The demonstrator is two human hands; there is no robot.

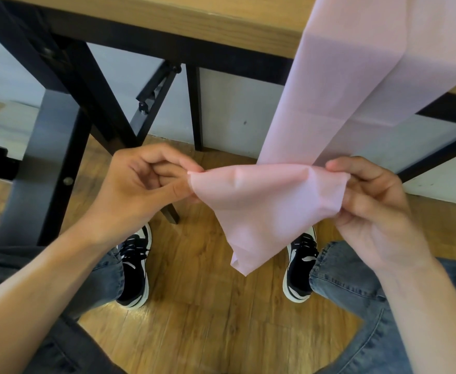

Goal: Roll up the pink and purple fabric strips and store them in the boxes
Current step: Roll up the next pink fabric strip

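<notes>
Hands: two | left [140, 182], right [375, 201] both pinching one pink strip [270, 201]

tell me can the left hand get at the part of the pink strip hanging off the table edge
Probably yes: the left hand already pinches the pink strip low down, and only open air lies between it and the part hanging from the table.

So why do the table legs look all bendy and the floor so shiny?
Head view: the wide-angle lens bows the black table legs near the edges; light glares off the wooden floor between the shoes; the pink strip and both hands stay fairly sharp.
</notes>
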